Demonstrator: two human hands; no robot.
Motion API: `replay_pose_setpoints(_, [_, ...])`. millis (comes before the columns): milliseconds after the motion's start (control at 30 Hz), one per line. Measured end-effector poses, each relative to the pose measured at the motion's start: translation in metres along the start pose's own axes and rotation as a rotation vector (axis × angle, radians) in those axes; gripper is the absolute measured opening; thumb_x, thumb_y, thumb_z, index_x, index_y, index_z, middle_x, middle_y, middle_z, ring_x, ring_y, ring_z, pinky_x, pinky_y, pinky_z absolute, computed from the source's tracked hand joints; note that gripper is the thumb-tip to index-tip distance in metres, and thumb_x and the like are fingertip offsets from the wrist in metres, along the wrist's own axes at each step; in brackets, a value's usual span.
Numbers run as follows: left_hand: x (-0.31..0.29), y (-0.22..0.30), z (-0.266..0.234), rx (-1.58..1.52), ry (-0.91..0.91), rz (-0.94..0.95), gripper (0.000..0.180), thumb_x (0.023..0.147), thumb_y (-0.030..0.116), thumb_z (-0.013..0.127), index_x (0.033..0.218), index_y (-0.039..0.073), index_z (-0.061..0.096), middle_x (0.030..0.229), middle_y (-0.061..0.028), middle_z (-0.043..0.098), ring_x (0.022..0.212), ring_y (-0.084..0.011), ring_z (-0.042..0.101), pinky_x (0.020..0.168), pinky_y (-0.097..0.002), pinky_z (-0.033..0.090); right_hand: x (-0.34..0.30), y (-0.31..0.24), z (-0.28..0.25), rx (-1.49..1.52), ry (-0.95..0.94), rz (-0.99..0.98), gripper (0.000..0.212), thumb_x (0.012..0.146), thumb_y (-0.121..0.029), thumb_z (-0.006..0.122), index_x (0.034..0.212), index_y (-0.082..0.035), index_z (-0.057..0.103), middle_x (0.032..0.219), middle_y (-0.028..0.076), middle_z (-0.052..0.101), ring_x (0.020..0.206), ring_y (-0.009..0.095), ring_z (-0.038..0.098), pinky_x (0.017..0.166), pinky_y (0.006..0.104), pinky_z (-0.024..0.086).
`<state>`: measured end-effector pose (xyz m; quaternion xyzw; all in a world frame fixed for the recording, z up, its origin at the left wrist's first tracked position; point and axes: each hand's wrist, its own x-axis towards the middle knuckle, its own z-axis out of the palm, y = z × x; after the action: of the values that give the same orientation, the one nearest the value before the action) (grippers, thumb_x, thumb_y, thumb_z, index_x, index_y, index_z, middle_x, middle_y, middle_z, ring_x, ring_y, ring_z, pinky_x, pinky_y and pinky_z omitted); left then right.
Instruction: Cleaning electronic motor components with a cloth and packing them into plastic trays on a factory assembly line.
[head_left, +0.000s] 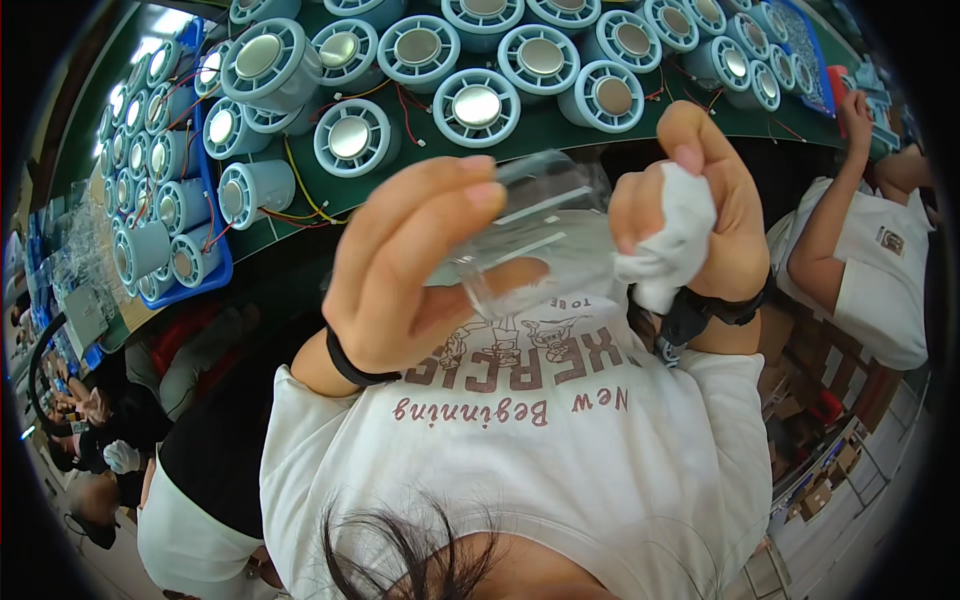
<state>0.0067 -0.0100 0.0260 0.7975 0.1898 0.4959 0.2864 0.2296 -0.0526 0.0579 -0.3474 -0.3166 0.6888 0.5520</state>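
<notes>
Left hand (400, 260) grips a clear plastic container (540, 222) between upper fingers and lower thumb, just off the near edge of the green worktop (335, 192); near the container's right end, the right hand (728, 225), raised with fingers curled inward, clutches a white cloth (682, 225).

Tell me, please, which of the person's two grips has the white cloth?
The right grip: the cloth is bunched at its fingers. The left grip has no cloth and holds the clear plastic piece.
</notes>
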Motion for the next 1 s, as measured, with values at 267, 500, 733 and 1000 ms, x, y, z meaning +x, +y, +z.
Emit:
replay_pose_setpoints(267, [-0.036, -0.022, -0.038, -0.011, 0.278, -0.199, 0.080, 0.063, 0.004, 0.085, 0.129, -0.001, 0.041, 0.112, -0.0187, 0.055, 0.104, -0.0282, 0.060, 0.088, -0.0368, 0.052, 0.010, -0.017, -0.022, -0.562, -0.043, -0.453, 0.021, 0.087, -0.018, 0.061, 0.080, -0.004, 0.047, 0.084, 0.010, 0.051, 0.080, 0.022, 0.051, 0.070, 0.0333, 0.051])
replay_pose_setpoints(500, [-0.059, -0.002, -0.103, 0.305, 0.473, -0.223, 0.078, 0.064, 0.002, 0.078, 0.131, -0.002, 0.038, 0.118, -0.0146, 0.050, 0.115, -0.0245, 0.052, 0.098, -0.0394, 0.044, -0.007, -0.015, -0.042, -1.162, 0.503, -0.549, 0.020, 0.077, 0.009, 0.037, 0.083, 0.001, 0.053, 0.101, 0.014, 0.055, 0.067, 0.012, 0.050, 0.055, 0.0221, 0.040])
replay_pose_setpoints(733, [-0.099, -0.001, -0.241, 0.691, 1.087, -0.480, 0.073, 0.070, 0.005, 0.078, 0.129, -0.002, 0.038, 0.116, -0.0137, 0.055, 0.106, -0.0197, 0.055, 0.092, -0.0307, 0.044, 0.003, 0.009, -0.050, -1.474, 0.516, -0.142, 0.039, 0.090, -0.021, 0.062, 0.124, -0.005, 0.056, 0.117, 0.016, 0.058, 0.098, 0.023, 0.058, 0.081, 0.0333, 0.046])
replay_pose_setpoints(1000, [-0.210, -0.089, -0.383, 1.061, 1.000, -1.096, 0.078, 0.060, 0.028, 0.089, 0.119, -0.005, 0.050, 0.107, -0.0145, 0.060, 0.092, -0.0192, 0.059, 0.079, -0.0308, 0.050, 0.033, 0.030, -0.006, -1.563, 0.638, 0.002, 0.066, 0.082, -0.033, 0.073, 0.138, -0.011, 0.044, 0.122, 0.018, 0.057, 0.110, 0.032, 0.057, 0.089, 0.0388, 0.044])
